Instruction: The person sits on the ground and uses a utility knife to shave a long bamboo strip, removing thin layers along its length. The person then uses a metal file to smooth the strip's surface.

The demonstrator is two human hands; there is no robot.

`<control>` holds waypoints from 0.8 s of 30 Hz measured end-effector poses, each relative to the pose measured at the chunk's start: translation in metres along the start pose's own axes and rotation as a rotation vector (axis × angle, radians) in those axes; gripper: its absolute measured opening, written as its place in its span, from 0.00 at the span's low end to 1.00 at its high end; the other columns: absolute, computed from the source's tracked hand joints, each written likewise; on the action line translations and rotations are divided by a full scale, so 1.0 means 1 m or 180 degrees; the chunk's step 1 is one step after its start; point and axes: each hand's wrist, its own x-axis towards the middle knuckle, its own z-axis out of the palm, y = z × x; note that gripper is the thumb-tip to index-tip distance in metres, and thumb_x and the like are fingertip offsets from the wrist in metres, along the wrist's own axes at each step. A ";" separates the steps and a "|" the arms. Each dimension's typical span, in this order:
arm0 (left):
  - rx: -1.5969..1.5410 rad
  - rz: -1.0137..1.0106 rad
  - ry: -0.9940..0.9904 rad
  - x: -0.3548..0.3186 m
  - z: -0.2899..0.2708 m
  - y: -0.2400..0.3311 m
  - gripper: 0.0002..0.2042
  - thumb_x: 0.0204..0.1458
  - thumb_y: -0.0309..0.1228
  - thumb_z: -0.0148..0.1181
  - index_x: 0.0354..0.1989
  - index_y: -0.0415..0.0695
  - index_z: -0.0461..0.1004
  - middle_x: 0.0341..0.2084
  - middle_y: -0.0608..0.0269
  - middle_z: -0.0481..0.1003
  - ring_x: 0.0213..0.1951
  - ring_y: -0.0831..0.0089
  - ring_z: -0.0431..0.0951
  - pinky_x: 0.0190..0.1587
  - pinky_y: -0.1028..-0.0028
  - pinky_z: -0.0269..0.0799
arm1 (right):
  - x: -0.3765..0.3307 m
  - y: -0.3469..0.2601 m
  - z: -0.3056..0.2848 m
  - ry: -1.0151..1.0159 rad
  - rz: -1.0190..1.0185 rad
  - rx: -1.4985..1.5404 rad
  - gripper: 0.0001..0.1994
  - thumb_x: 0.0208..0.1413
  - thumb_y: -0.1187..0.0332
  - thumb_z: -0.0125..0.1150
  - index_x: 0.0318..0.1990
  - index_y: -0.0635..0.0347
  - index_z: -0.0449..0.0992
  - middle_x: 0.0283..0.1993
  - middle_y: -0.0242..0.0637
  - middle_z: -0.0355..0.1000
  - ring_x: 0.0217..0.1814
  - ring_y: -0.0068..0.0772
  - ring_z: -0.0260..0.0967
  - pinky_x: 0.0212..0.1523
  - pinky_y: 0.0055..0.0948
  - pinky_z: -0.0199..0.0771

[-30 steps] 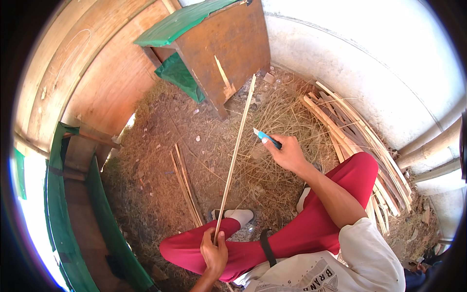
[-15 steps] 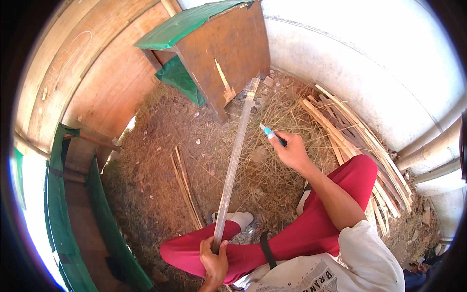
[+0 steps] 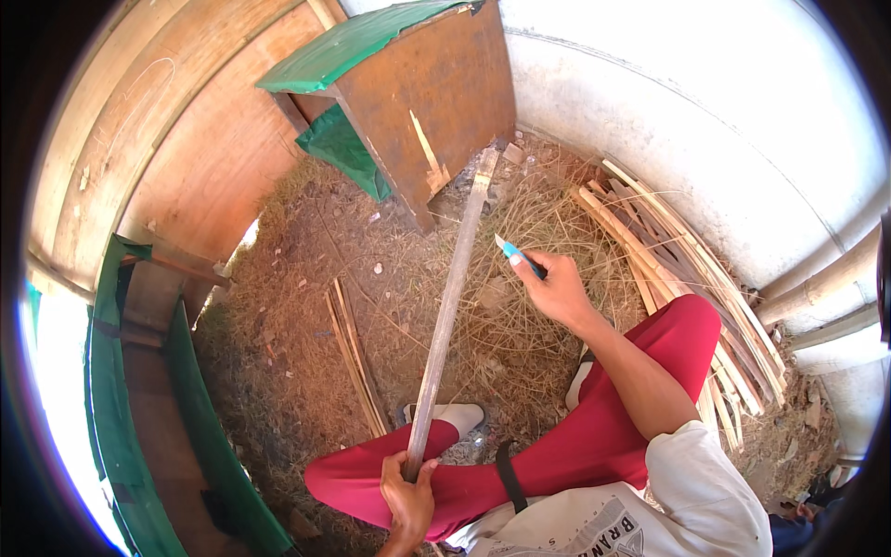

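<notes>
The left hand (image 3: pixel 406 497) grasps a long bamboo strip (image 3: pixel 449 302) at its near end; the raised right hand (image 3: pixel 557 290) clenches a blue-handled knife (image 3: pixel 518 254).

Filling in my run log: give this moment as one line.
left hand: grips bamboo strip at near end | right hand: holds blue-handled knife, off the strip | strip tilted

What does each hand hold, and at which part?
The left hand grips the long bamboo strip at its near end. The right hand holds a small knife by its handle.
</notes>
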 end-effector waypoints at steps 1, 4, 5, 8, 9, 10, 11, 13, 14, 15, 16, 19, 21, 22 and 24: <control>0.0030 -0.0032 -0.0005 0.000 -0.001 0.003 0.17 0.46 0.26 0.74 0.41 0.35 0.73 0.29 0.56 0.76 0.32 0.70 0.75 0.39 0.68 0.72 | 0.000 -0.001 -0.001 -0.0040 -0.0025 -0.0009 0.22 0.64 0.50 0.59 0.42 0.65 0.83 0.17 0.38 0.65 0.18 0.29 0.58 0.22 0.35 0.58; 0.0062 -0.0052 0.0007 0.000 -0.001 0.001 0.17 0.46 0.26 0.75 0.40 0.35 0.73 0.29 0.57 0.76 0.32 0.70 0.75 0.39 0.68 0.72 | -0.001 -0.003 -0.002 -0.0114 -0.0083 -0.0028 0.21 0.66 0.53 0.59 0.45 0.67 0.82 0.17 0.29 0.62 0.20 0.18 0.54 0.21 0.30 0.55; 0.0060 -0.0045 0.0011 0.000 0.000 0.000 0.17 0.45 0.26 0.75 0.39 0.35 0.73 0.29 0.57 0.76 0.32 0.70 0.75 0.39 0.68 0.72 | -0.001 -0.003 -0.002 -0.0107 -0.0092 -0.0034 0.21 0.66 0.53 0.59 0.45 0.67 0.82 0.17 0.29 0.62 0.20 0.18 0.54 0.21 0.30 0.55; -0.0027 -0.0152 -0.0021 -0.001 0.001 0.000 0.17 0.47 0.27 0.74 0.41 0.35 0.74 0.29 0.56 0.77 0.32 0.70 0.75 0.39 0.68 0.72 | 0.000 0.000 -0.002 -0.0099 -0.0076 0.0012 0.21 0.66 0.53 0.59 0.44 0.67 0.82 0.17 0.30 0.63 0.20 0.18 0.55 0.21 0.30 0.56; -0.0048 -0.0093 -0.0011 -0.002 0.001 0.000 0.16 0.48 0.28 0.74 0.42 0.35 0.75 0.29 0.57 0.77 0.31 0.71 0.75 0.38 0.68 0.71 | 0.000 0.001 -0.002 -0.0100 -0.0066 0.0040 0.22 0.66 0.53 0.59 0.44 0.67 0.82 0.17 0.30 0.63 0.20 0.18 0.55 0.21 0.30 0.56; -0.0070 -0.0034 0.0000 -0.003 0.002 0.000 0.16 0.49 0.29 0.73 0.42 0.35 0.75 0.29 0.57 0.77 0.31 0.72 0.75 0.37 0.69 0.71 | 0.001 0.000 -0.002 -0.0055 -0.0044 0.0054 0.22 0.65 0.52 0.59 0.43 0.66 0.83 0.17 0.34 0.64 0.19 0.24 0.57 0.21 0.33 0.58; -0.0091 0.0025 0.0006 -0.004 0.002 0.001 0.15 0.50 0.29 0.72 0.42 0.34 0.76 0.28 0.58 0.77 0.30 0.72 0.74 0.36 0.70 0.71 | 0.001 -0.002 -0.002 -0.0009 -0.0019 0.0068 0.22 0.64 0.51 0.59 0.43 0.64 0.83 0.17 0.37 0.66 0.18 0.29 0.59 0.22 0.35 0.60; -0.0124 -0.0139 -0.0152 -0.007 -0.002 0.005 0.14 0.53 0.31 0.70 0.42 0.34 0.78 0.27 0.59 0.78 0.29 0.75 0.74 0.34 0.71 0.71 | 0.003 -0.002 -0.004 0.0101 -0.0026 0.0052 0.22 0.64 0.50 0.59 0.42 0.63 0.84 0.16 0.41 0.68 0.17 0.35 0.62 0.22 0.38 0.62; -0.0136 -0.0220 -0.0234 -0.008 -0.004 0.006 0.13 0.55 0.32 0.68 0.42 0.34 0.78 0.26 0.60 0.78 0.28 0.76 0.74 0.33 0.72 0.71 | 0.005 -0.002 -0.006 0.0167 -0.0054 0.0025 0.22 0.64 0.49 0.58 0.42 0.62 0.84 0.16 0.41 0.68 0.16 0.35 0.63 0.22 0.38 0.62; -0.0151 -0.0274 -0.0305 -0.010 -0.005 0.002 0.13 0.55 0.33 0.68 0.41 0.34 0.78 0.24 0.59 0.78 0.27 0.75 0.75 0.32 0.71 0.71 | 0.008 0.000 -0.009 0.0233 -0.0081 -0.0003 0.22 0.64 0.49 0.58 0.43 0.62 0.84 0.16 0.41 0.69 0.16 0.35 0.63 0.22 0.38 0.63; -0.0167 -0.0328 -0.0377 -0.013 -0.006 -0.005 0.14 0.56 0.34 0.67 0.40 0.34 0.79 0.22 0.59 0.78 0.25 0.74 0.75 0.30 0.70 0.71 | 0.011 0.000 -0.012 0.0240 -0.0093 -0.0138 0.22 0.64 0.49 0.58 0.43 0.61 0.84 0.16 0.41 0.69 0.16 0.35 0.64 0.22 0.38 0.63; -0.0070 -0.0508 -0.0659 -0.022 -0.012 -0.014 0.14 0.58 0.36 0.64 0.39 0.35 0.79 0.20 0.59 0.77 0.23 0.75 0.75 0.28 0.70 0.71 | 0.020 0.005 -0.023 0.0218 -0.0069 -0.0497 0.22 0.64 0.49 0.57 0.43 0.61 0.85 0.17 0.43 0.70 0.18 0.38 0.67 0.24 0.40 0.66; -0.0024 -0.0488 -0.0713 -0.030 -0.018 -0.018 0.14 0.59 0.37 0.63 0.40 0.35 0.80 0.19 0.60 0.77 0.22 0.75 0.74 0.27 0.71 0.70 | 0.025 0.009 -0.023 0.0121 0.0010 -0.0645 0.22 0.64 0.48 0.57 0.42 0.60 0.85 0.18 0.45 0.70 0.20 0.43 0.69 0.26 0.42 0.68; -0.0041 -0.0396 -0.0674 -0.034 -0.020 -0.020 0.14 0.59 0.37 0.63 0.40 0.35 0.80 0.19 0.61 0.76 0.21 0.75 0.74 0.26 0.71 0.69 | 0.026 0.011 -0.021 0.0072 0.0048 -0.0718 0.22 0.64 0.48 0.57 0.42 0.60 0.85 0.18 0.46 0.70 0.21 0.45 0.70 0.27 0.43 0.70; -0.0016 -0.0371 -0.0729 -0.036 -0.023 -0.012 0.14 0.60 0.37 0.62 0.40 0.35 0.80 0.19 0.61 0.76 0.22 0.76 0.73 0.27 0.71 0.69 | 0.029 0.019 -0.016 -0.0020 -0.0065 -0.0722 0.22 0.63 0.48 0.57 0.42 0.60 0.85 0.18 0.47 0.71 0.21 0.48 0.71 0.29 0.44 0.71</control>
